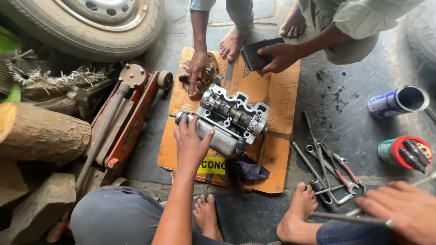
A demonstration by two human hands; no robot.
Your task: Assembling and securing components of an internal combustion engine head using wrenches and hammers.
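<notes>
A grey metal engine cylinder head (232,119) with an exposed camshaft lies on a sheet of brown cardboard (277,95). My left hand (190,143) rests flat on its near left side, steadying it. My right hand (406,209) at the lower right is closed on a long thin metal rod tool (349,218) that points left across my foot. Across from me another person's hand (197,68) presses a rag (205,75) beside the cylinder head. Their other hand (280,56) holds a dark flat wallet-like thing (259,52).
Several wrenches and pliers (327,168) lie on the dark floor to the right. Two cans (398,100) (404,152) lie further right. A red floor jack (125,120), a log (43,134) and a car tyre (91,22) are on the left. A dark cloth (245,171) sits on the cardboard's near edge.
</notes>
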